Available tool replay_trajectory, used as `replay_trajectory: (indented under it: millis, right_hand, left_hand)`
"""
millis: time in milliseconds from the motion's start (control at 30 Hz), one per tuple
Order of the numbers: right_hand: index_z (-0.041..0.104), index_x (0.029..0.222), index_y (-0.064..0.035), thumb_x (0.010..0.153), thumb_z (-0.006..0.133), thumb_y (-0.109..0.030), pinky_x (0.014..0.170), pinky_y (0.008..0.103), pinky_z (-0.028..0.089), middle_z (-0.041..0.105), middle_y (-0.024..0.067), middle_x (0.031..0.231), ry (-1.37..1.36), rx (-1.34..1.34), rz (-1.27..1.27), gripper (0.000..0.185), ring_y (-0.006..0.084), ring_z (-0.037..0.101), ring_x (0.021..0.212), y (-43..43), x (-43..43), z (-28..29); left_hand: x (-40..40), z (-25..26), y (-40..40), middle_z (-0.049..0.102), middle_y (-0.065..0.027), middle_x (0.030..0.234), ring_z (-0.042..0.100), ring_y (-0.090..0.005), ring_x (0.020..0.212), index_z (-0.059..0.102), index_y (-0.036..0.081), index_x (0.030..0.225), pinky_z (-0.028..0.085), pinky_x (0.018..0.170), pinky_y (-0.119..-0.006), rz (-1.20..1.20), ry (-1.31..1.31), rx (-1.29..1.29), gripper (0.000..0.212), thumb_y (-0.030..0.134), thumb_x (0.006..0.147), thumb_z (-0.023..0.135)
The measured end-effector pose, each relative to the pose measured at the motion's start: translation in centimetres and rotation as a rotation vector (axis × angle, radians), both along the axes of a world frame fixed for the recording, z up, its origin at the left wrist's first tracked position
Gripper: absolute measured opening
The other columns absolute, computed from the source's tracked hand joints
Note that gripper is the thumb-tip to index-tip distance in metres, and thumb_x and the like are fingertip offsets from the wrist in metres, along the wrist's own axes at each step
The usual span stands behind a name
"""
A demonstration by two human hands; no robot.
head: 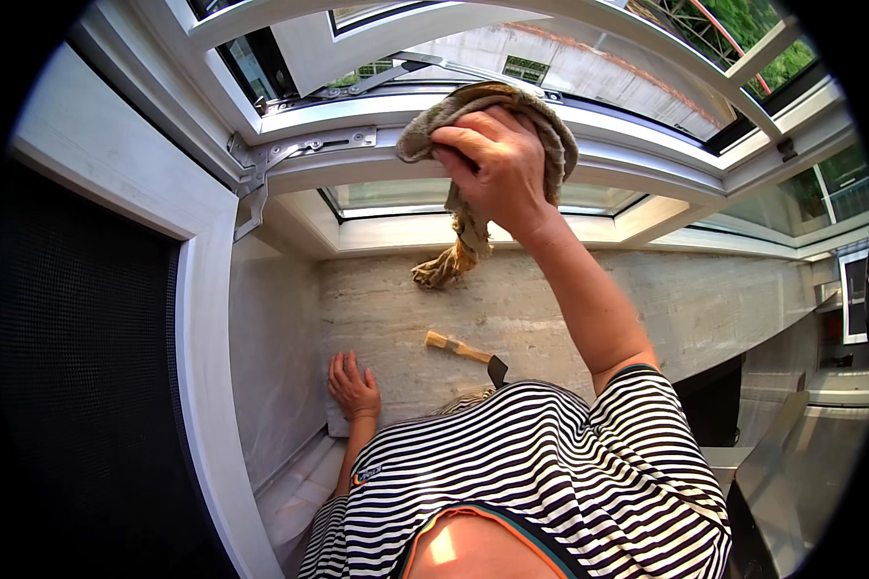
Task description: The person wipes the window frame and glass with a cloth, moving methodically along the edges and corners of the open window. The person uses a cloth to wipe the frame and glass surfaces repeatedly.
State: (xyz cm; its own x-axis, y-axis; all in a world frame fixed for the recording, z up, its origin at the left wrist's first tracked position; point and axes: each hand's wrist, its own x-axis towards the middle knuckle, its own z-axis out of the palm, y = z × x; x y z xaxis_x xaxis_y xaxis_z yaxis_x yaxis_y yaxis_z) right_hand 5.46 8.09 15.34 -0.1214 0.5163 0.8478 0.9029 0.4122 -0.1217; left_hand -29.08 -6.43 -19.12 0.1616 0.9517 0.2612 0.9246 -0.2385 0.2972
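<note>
A bunched grey-brown cloth (561, 148) is gripped in my right hand (503, 163), up against the white window frame (615, 155). A twisted, frayed end of the cloth hangs below my wrist toward the stone ledge (376, 297). My left hand (353, 387) lies with its fingers spread on the ledge, by the left side wall, and holds nothing. Between my hands and nearer my body, a scraper with a wooden handle (458, 347) and a dark blade lies on the ledge.
A metal friction hinge (318, 145) joins the frame at the left. Further left stands a white-framed mesh screen panel (206, 304). Glass panes (478, 195) sit low behind the ledge. Outside are a pale wall (586, 76) and greenery. Steel surfaces (804, 463) lie at the lower right.
</note>
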Motion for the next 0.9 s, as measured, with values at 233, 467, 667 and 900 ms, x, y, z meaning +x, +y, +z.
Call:
replay_trajectory:
  millis: [233,467,667,900]
  right_hand:
    - [0.068,0.079,-0.0106,0.076,0.075,-0.019,0.072,0.0336,0.054,0.066,0.0021,0.082,-0.195,-0.253,-0.063,0.011,0.0196,0.066,0.082,3.4,-4.5,2.3]
    - [0.065,0.077,-0.0122,0.073,0.076,-0.012,0.065,0.0336,0.052,0.059,0.0001,0.078,-0.126,-0.087,-0.098,0.011,0.0196,0.063,0.078,-1.2,3.5,0.3]
    - [0.069,0.083,-0.0081,0.075,0.077,-0.013,0.071,0.0362,0.050,0.064,0.0049,0.079,-0.129,-0.129,-0.288,0.012,0.0244,0.063,0.079,-10.3,16.5,1.6]
    - [0.071,0.079,-0.0092,0.074,0.078,-0.016,0.076,0.0360,0.053,0.066,0.0030,0.080,-0.249,-0.199,-0.527,0.011,0.0229,0.063,0.082,-15.5,25.1,2.4]
  left_hand:
    - [0.1,0.6,-0.1,0.045,-0.0119,0.139,0.041,-0.0337,0.133,0.049,0.015,0.135,0.035,0.107,-0.050,-0.018,-0.024,0.014,0.057,0.019,0.081,0.069]
    - [0.0,0.6,-0.2,0.044,-0.0130,0.140,0.040,-0.0345,0.133,0.050,0.014,0.135,0.035,0.106,-0.050,-0.038,-0.032,-0.012,0.054,0.018,0.084,0.067]
    - [-0.4,-0.1,-0.1,0.045,-0.0134,0.140,0.041,-0.0344,0.133,0.049,0.014,0.135,0.035,0.106,-0.050,-0.048,-0.035,0.019,0.054,0.019,0.084,0.067]
    - [0.0,0.6,-0.1,0.045,-0.0145,0.140,0.040,-0.0355,0.133,0.048,0.013,0.135,0.035,0.106,-0.051,-0.044,-0.038,0.009,0.056,0.018,0.083,0.066]
